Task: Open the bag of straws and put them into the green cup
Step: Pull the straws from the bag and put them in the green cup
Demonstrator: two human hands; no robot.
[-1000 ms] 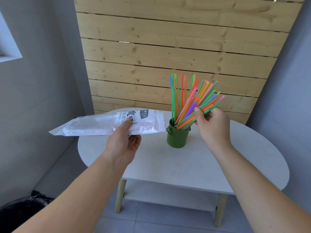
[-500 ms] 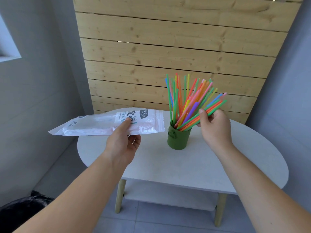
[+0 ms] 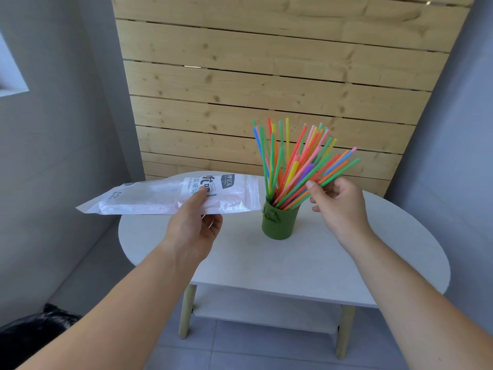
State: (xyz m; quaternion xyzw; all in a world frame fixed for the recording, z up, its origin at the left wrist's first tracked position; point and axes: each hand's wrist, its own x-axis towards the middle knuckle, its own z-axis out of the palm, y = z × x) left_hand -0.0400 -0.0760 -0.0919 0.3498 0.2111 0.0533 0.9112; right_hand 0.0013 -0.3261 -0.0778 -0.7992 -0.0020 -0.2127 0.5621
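A small green cup point(image 3: 278, 222) stands upright near the back of the white oval table point(image 3: 293, 265). Several coloured straws point(image 3: 290, 166) stand in it, fanned out and leaning right. My right hand point(image 3: 338, 206) is just right of the cup with its fingers loose and apart; the thumb tip still touches the lowest straws. My left hand point(image 3: 190, 231) holds the flat, clear straw bag point(image 3: 149, 197) level above the table's left edge, thumb on top and fingers underneath. The bag's right end nearly reaches the cup, and it looks empty.
A pale wooden slat wall rises behind the table, with grey walls on both sides. The table has a lower shelf point(image 3: 253, 305) and wooden legs. A black bin bag point(image 3: 34, 327) sits on the floor at the lower left.
My right hand has loosened its grip on the bundle and the straws have spread out in the cup. The bag and my left hand have barely moved.
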